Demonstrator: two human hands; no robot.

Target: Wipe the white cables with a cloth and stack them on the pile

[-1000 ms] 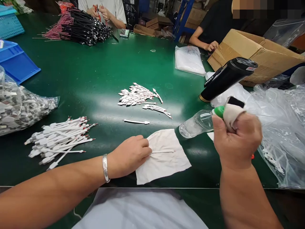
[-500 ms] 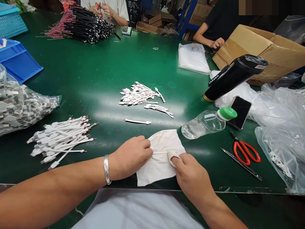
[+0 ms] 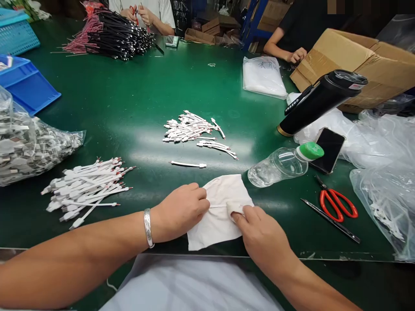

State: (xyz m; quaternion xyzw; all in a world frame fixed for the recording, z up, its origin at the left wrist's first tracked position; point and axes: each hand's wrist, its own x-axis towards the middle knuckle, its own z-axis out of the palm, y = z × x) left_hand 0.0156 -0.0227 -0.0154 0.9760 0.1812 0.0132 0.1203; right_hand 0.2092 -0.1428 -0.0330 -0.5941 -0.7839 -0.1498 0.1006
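White cable [image 3: 218, 206] lies drawn straight between two hands that stay apart from each other: the left hand [image 3: 181, 211] pinches its left part against a white cloth [image 3: 214, 235], while the right hand [image 3: 264, 231] grips a folded cloth scrap [image 3: 232, 208] that wraps the cable near its right tip. Handling of this one piece looks partway, since it is gripped and not laid aside. The tabletop's front edge [image 3: 223, 256] runs just below the cloth, so room toward the body seems tight. Right of the hands, a slim dark metal tool [image 3: 330, 221] and red-handled scissors [image 3: 336, 206] limit sideways movement; leftward, a large cable pile [image 3: 87, 185] sits beyond the left wrist. Past the cloth come a water bottle [image 3: 275, 168], near its upper right corner, a single loose cable [image 3: 188, 164] and a smaller cable pile [image 3: 191, 128]; which pile is finished and which waits, I cannot tell. Farther on, the green tabletop [image 3: 181, 84] offers the widest stretch, bounded by a black tumbler [image 3: 319, 103], a cardboard box [image 3: 353, 65] and a black wire bundle [image 3: 119, 36].
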